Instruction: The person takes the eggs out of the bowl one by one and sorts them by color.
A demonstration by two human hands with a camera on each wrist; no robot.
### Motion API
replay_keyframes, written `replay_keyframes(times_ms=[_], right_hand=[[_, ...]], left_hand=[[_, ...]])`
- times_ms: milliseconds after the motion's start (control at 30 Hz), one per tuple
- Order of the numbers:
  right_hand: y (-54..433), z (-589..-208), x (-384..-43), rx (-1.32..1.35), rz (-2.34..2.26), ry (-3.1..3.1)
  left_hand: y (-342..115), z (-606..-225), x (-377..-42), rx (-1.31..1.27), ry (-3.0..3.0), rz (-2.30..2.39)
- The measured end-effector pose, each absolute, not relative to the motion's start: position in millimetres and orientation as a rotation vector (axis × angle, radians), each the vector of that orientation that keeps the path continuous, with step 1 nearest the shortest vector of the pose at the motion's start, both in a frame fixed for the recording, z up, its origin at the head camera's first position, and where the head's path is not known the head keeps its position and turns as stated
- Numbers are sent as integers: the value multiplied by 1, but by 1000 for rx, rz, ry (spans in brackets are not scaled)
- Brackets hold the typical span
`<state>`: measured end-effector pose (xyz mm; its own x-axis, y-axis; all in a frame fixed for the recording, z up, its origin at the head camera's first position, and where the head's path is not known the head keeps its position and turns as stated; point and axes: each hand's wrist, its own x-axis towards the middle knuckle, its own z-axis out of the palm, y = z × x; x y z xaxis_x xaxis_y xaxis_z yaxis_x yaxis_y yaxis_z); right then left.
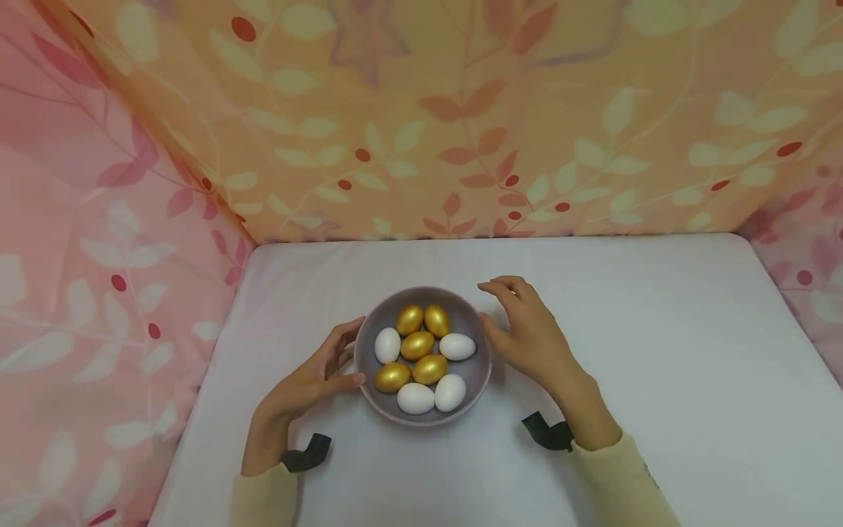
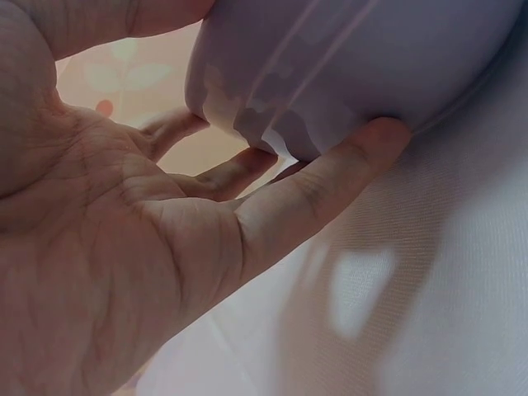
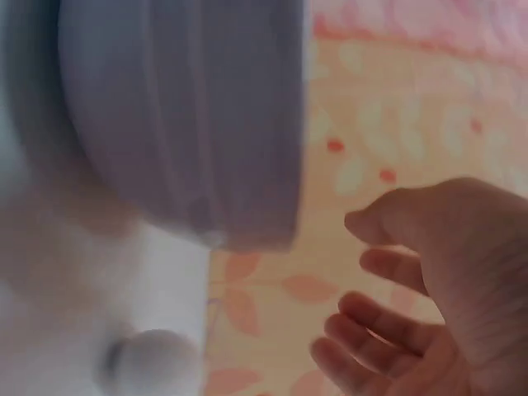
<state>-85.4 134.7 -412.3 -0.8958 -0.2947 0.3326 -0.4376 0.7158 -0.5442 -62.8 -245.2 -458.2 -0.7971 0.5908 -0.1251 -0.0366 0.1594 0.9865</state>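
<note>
"Bowl (image 1: 462, 316), lilac and round, is sitting on the white cloth (image 1: 691, 351) between your two hands."

"What is it holding in front of you?"

"Nine eggs: at left a white egg (image 1: 388, 345) and a gold egg (image 1: 392, 377) are lying; through the middle four more gold ones are clustering above another white one; at right two more white ones are resting."

"And your fingers?"

"Your left hand (image 1: 316, 380) is touching the outer wall with spread fingers, its thumb lying at the rim. Your right hand (image 1: 527, 329) is hovering just beside the opposite wall, fingers loosely bent, gripping nothing."

"Your arms?"

"Both are angling inward, pale sleeves (image 1: 263, 501) covering them up to the wrists."
</note>
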Motion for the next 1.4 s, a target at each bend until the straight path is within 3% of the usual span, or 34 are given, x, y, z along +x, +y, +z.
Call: replay_keyframes(times_ms=[367,633,1000,1400], right_hand=[[109,-389,-97,1232,763,-2810],[87,-382,-107,1489,573,-3010],[74,-375,-116,1637,362,-3131],[77,-380,-113,1590,295,-3249]], left_hand=[[-245,-456,-62,513,1918,1700],[-248,-454,-62,505,1917,1701],[-247,-453,-61,515,1946,1681],[-247,-452,-61,499,1942,1677]])
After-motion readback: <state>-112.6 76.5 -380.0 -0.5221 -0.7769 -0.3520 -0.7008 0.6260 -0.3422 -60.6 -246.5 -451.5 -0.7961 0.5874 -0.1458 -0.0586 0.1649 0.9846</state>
